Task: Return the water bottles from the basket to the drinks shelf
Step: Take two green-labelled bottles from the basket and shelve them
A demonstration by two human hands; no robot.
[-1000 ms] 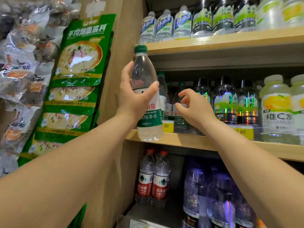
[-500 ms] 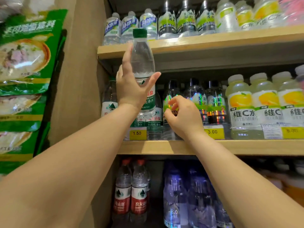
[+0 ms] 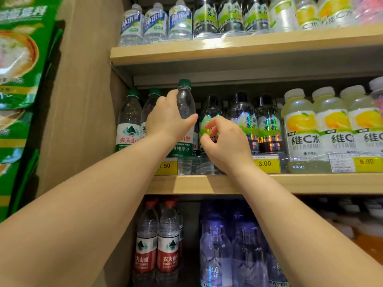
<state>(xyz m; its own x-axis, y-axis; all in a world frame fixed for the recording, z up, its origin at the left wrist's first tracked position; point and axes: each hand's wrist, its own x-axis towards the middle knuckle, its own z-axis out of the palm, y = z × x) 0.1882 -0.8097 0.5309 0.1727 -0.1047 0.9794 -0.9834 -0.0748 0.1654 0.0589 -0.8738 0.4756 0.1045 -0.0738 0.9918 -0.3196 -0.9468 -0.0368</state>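
Note:
My left hand (image 3: 168,120) grips a clear water bottle (image 3: 185,104) with a green cap and green label, upright at the front of the middle drinks shelf (image 3: 207,184). Two matching green-capped bottles (image 3: 129,121) stand to its left on the same shelf. My right hand (image 3: 224,142) hovers just right of the held bottle, fingers loosely curled with nothing in them, in front of a dark-capped soda water bottle (image 3: 210,112). The basket is out of view.
Dark soda water bottles (image 3: 267,121) and yellow vitamin drinks (image 3: 300,125) fill the middle shelf to the right. Yellow price tags (image 3: 266,163) line its edge. More bottles stand on the upper shelf (image 3: 228,48). Red-labelled water (image 3: 167,245) and blue bottles sit below. Green food packets (image 3: 18,59) hang at left.
My left hand has lowered the bottle from the level of the upper shelf edge into the middle shelf opening. My right hand has stayed in front of the soda bottles.

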